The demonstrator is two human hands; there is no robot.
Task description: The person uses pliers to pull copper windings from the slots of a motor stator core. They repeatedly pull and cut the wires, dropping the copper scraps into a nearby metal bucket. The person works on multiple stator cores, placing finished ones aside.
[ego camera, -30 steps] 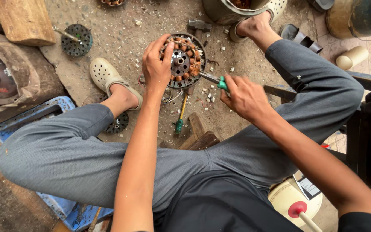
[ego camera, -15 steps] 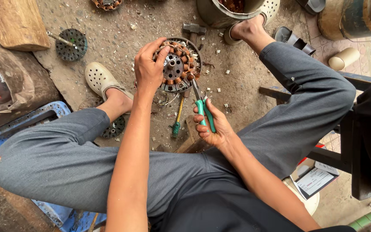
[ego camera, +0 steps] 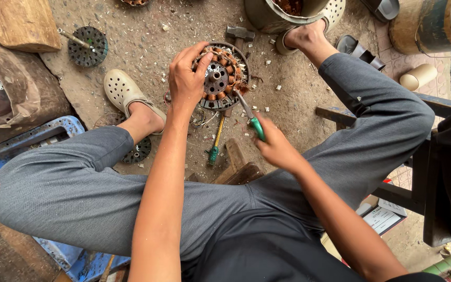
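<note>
A round motor stator [ego camera: 221, 77], ringed with copper-wound coils around a metal hub, stood tilted on the gritty concrete floor [ego camera: 184, 26] between the seated person's feet. The left hand [ego camera: 185, 79] was clamped over the stator's left rim, fingers curled across the coils and thumb near the hub. The right hand [ego camera: 273, 146] was closed around the green handle of a screwdriver [ego camera: 250, 117], whose metal tip touched the coils on the stator's lower right edge. Just below the stator lay a second screwdriver [ego camera: 216, 141] with a yellow shaft and green handle, next to a short wooden block [ego camera: 236, 162]. A hammer [ego camera: 240, 34] rested on the floor just above the stator, near a metal pot [ego camera: 272, 18]. The left foot wore a pale perforated clog [ego camera: 123, 94]. Farther left sat a dark perforated disc [ego camera: 87, 46], beside a wooden block [ego camera: 22, 23]. Small metal scraps were scattered over the floor around the work.
</note>
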